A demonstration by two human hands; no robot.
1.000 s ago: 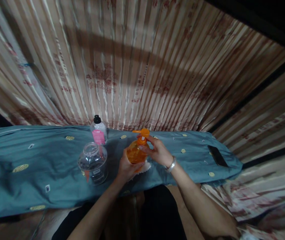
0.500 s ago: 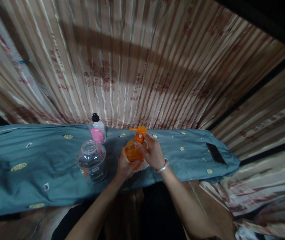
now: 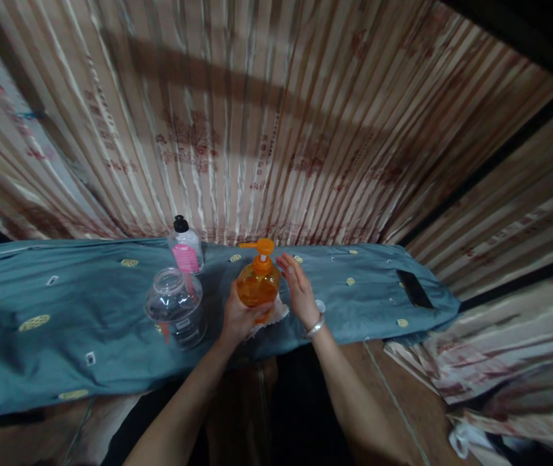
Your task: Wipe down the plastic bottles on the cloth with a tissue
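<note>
An orange pump bottle (image 3: 258, 285) with an orange pump head stands upright in front of me, its spout pointing left. My left hand (image 3: 241, 316) is wrapped around its lower left side. Just right of the bottle, my right hand (image 3: 300, 292) is open with fingers extended, apart from it. A white tissue or cloth (image 3: 279, 312) shows beneath and beside the bottle. To the left is a clear plastic jar (image 3: 174, 307) with an open mouth. Behind that jar is a clear bottle (image 3: 187, 255) with a pink label and black cap.
The long surface is covered by a blue-green patterned cloth (image 3: 86, 298). A black phone (image 3: 414, 288) lies toward its right end. A small round whitish disc (image 3: 320, 305) rests near my right wrist. A pleated curtain (image 3: 237, 116) hangs behind.
My right hand has let go of the neck area of the pump bottle and moved to the right, its fingers opening. The left hand still holds the bottle. The view has shifted slightly.
</note>
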